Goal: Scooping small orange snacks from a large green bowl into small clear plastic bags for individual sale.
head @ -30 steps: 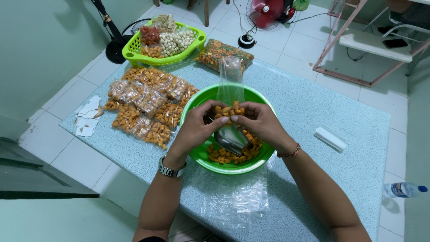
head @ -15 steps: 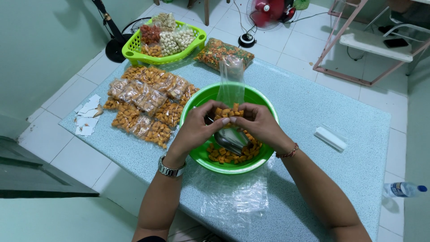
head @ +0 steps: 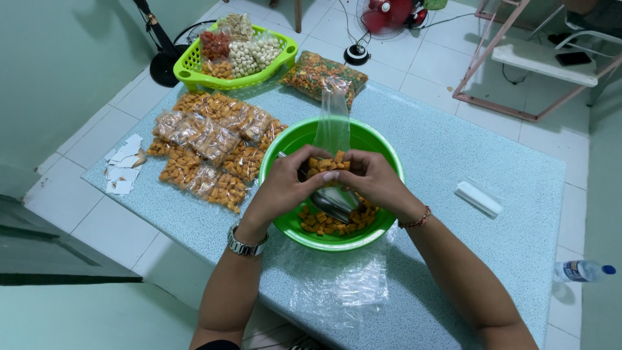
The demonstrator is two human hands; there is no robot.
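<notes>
Hands: left (head: 285, 185) & right (head: 372, 181) grip snack bag (head: 332, 129) over bowl (head: 382, 146) rim.

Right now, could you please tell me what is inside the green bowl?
The green bowl holds orange snack pieces and a metal spoon. Both hands, left hand and right hand, cover the middle, so what lies beneath stays hidden.

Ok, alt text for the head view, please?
Left hand and right hand hold a clear plastic bag of orange snack pieces over a round green plastic bowl; sealed snack packets lie left on the pale blue table.
</notes>
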